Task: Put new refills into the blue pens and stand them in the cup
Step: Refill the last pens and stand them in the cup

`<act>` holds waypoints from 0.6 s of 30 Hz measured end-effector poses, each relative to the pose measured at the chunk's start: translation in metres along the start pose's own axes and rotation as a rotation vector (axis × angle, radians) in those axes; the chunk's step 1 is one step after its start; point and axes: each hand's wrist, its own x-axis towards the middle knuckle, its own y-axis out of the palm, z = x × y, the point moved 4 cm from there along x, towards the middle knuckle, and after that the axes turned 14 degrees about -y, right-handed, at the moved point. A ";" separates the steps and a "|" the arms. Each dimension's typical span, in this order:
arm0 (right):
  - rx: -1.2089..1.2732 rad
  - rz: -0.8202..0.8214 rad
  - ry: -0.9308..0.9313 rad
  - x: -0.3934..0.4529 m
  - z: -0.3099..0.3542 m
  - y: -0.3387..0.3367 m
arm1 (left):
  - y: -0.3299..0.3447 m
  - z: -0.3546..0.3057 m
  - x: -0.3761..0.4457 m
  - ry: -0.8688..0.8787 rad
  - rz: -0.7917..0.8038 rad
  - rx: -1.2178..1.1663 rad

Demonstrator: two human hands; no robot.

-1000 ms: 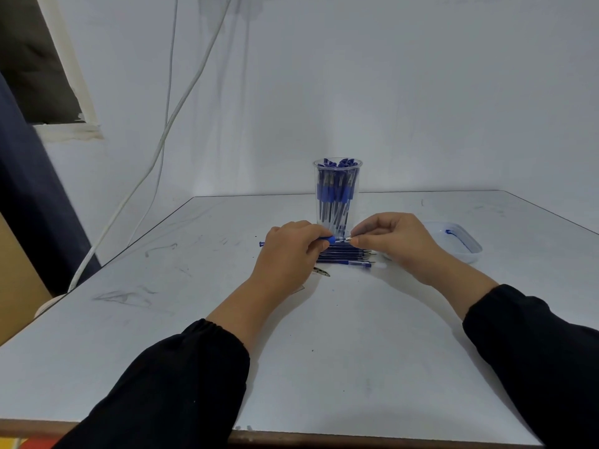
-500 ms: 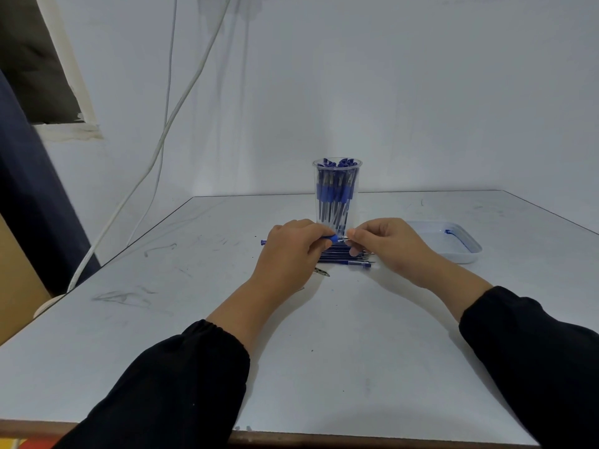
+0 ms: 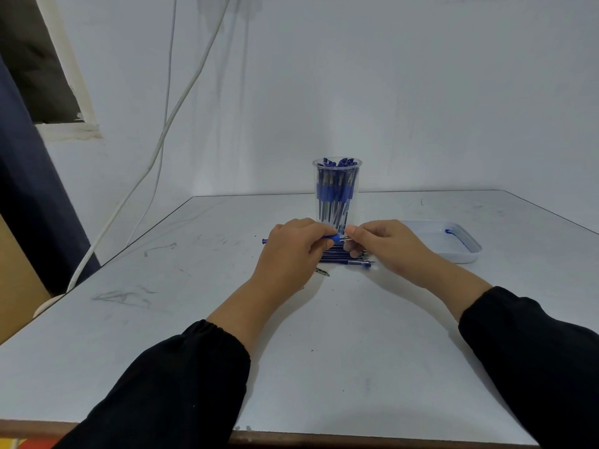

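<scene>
a: how far are we? the clear plastic cup (image 3: 337,192) at the back of the white scuffed table (image 3: 324,335) looks packed with blue-grip pens, standing upright.

b: yes, most of the batch looks done, we judge. left to do: the small pile of blue pens and refills (image 3: 348,259) lying flat just in front of the cup, partly under our hands.

a: and the one in work?

b: our left hand (image 3: 291,251) has its fingers curled round a slim blue pen barrel (image 3: 334,238), held level, its tail end poking out left of the hand. our right hand (image 3: 385,244) pinches something thin at the barrel's open end, refill or tip, too small to tell which.

a: so mid-insert?

b: we'd call it that. how far in it sits, we can't tell. this pen is not yet in the cup.

a: anything else?

b: shallow white plastic tray (image 3: 466,251) to the right with a blue smear or piece in it, and a small dark bit (image 3: 322,272) on the table near the left hand.
</scene>
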 end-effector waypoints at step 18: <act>0.053 0.033 -0.069 0.000 0.002 0.000 | -0.002 -0.002 -0.001 0.016 -0.014 0.012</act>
